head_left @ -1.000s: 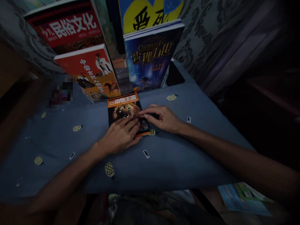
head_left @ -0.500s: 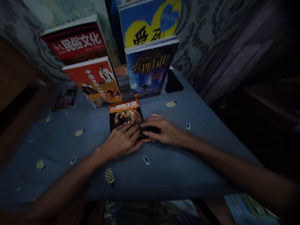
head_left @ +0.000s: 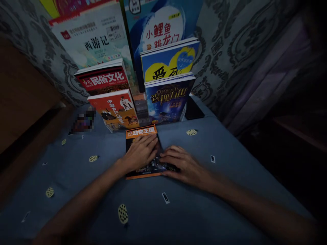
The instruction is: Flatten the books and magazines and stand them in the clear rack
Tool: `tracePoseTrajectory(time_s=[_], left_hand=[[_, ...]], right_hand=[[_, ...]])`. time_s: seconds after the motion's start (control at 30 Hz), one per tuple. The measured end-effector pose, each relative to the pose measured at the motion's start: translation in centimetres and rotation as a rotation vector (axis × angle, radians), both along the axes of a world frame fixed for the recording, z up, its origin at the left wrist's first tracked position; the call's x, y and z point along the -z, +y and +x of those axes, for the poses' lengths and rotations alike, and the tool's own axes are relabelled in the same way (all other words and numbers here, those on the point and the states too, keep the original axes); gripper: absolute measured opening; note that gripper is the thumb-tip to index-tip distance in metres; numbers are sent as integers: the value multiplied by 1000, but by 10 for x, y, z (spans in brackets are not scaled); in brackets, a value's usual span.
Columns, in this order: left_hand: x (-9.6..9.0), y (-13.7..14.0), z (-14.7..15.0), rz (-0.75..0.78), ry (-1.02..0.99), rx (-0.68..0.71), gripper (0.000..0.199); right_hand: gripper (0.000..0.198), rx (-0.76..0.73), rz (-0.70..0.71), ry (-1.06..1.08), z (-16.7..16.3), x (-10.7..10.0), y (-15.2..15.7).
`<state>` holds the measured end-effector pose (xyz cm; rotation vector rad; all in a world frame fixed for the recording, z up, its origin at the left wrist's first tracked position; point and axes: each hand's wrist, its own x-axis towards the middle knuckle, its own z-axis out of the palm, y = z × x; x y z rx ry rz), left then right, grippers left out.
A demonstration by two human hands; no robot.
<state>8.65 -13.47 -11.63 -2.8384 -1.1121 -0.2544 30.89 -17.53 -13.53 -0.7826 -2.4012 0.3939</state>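
A thin book [head_left: 148, 168] with a dark cover and an orange title band lies flat on the blue tablecloth [head_left: 102, 204]. My left hand [head_left: 141, 149] rests palm down across its upper middle, fingers stretched out, hiding much of the cover picture. At the book's right edge is my right hand [head_left: 181, 165], its fingertips touching the cover's side and its thumb apart from the other fingers. A dark patch shows between that thumb and the fingers; I cannot tell whether it is shadow or part of the book.
Books stand in tiers behind: an orange one [head_left: 114, 110] and a red one [head_left: 104, 80] at left, a dark blue one [head_left: 166, 102] and a blue-yellow one [head_left: 170, 61] at right. A black flat object [head_left: 194, 108] lies behind them. A pixelated item [head_left: 83, 120] sits at far left.
The view has tilted up, showing more of the standing books. My left hand has slid up the cover, uncovering its lower edge. My right hand stays at the right edge.
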Motion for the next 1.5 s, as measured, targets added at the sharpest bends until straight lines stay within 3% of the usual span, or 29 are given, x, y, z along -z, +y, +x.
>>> tracePoseTrajectory(time_s=[0.17,0.33,0.43,0.7,0.83,0.93,1.13,1.37,1.5], left_hand=[[0,38,17,1,2,-81,43],[3,44,13,-14,-35,-62,44],[4,38,-7,-17,-65,-76,43],[10,28,-75,24,-153,-293,36],[15,29,-79,39,-187,-273,36],[17,30,-78,43,-183,-272,37],[16,27,-76,16,-161,-307,39],[14,26,-72,-19,-136,-335,41],[17,26,-71,-20,-138,-350,40]], right_hand=[[29,9,3,-14,1,-1,-1],[30,15,12,-9,2,4,0],[32,10,13,-4,2,5,1],[25,22,-1,-19,0,-1,4],[24,22,10,-53,-17,-9,25],[36,19,-6,-109,-39,-12,53],[52,123,-39,-226,-53,1,91],[62,178,-10,-323,-47,6,71],[62,113,30,-353,-55,3,46]])
